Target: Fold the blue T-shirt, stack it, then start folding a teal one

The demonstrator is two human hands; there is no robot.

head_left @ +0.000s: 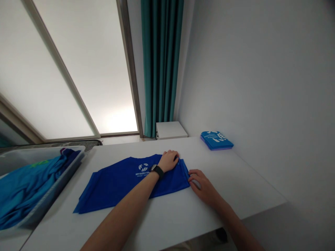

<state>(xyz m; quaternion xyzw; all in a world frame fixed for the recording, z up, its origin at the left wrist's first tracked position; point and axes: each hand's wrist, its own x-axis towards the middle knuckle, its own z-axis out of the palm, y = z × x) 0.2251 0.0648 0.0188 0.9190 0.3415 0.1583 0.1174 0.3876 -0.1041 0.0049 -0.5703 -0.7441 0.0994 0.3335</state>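
One white table point(162, 216) fills most of your view, running to the wall corner where a teal curtain point(161, 66) hangs, and it gives you a flat, bare surface to spread cloth on. The blue garment point(117, 184) lies across the middle of it, printed logo facing up, its left end fanning out toward you and its right end squared off beneath your hands. To your left a grey bin point(52, 195) sits just beside the table with loose blue clothes point(23, 188) heaped in it, within easy reach. At the far right, well apart from the spread piece and close to the wall, a small folded stack point(216, 140) of similar blue cloth rests out of the way. Your left hand point(169, 160) sits knuckles-up on the garment's far right corner with its fingers curled down; whether they pinch the cloth or only press it cannot be told. Your right hand point(202, 184) lies low and loosely spread on the table, fingertips touching the garment's right edge, likely steadying that border. A dark watch point(157, 170) wraps your left wrist.
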